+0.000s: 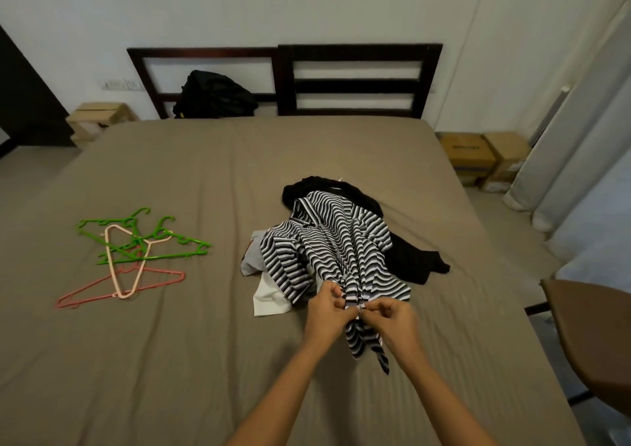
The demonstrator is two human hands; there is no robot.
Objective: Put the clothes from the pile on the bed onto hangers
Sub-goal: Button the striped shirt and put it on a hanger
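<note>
Both of my forearms reach in from the near edge of the head view, meeting over the bed (170,343). My left hand (327,304) and right hand (392,312) sit just beside each other, fingers curled, each pinching the bunched near edge of the black-and-white striped shirt (338,241). A short tail of the fabric hangs below my grip toward me. The rest of the shirt stretches away over the pile, with what looks like its collar at the far end, so I judge I am holding the hem.

Under and around it lies the rest of the pile: a black garment (409,258) spreading out to the right and far side, a white garment (269,295) poking out on the near left, and a grey garment (251,261) just beyond that. The hangers are well apart from the pile, on the left of the bed. The green hangers (157,237) are tangled with a cream hanger (128,264), and a coral hanger (102,290) is nearest me. None carries any clothing.

I judge this to be the start of the first garment, lifting the striped shirt clear of the pile. Next I need to shake it open and find the neck. One hand then has to free itself and cross left for a single hanger, which may snag on the others.

Far off, a black backpack (215,95) leans on the headboard (355,80).
</note>
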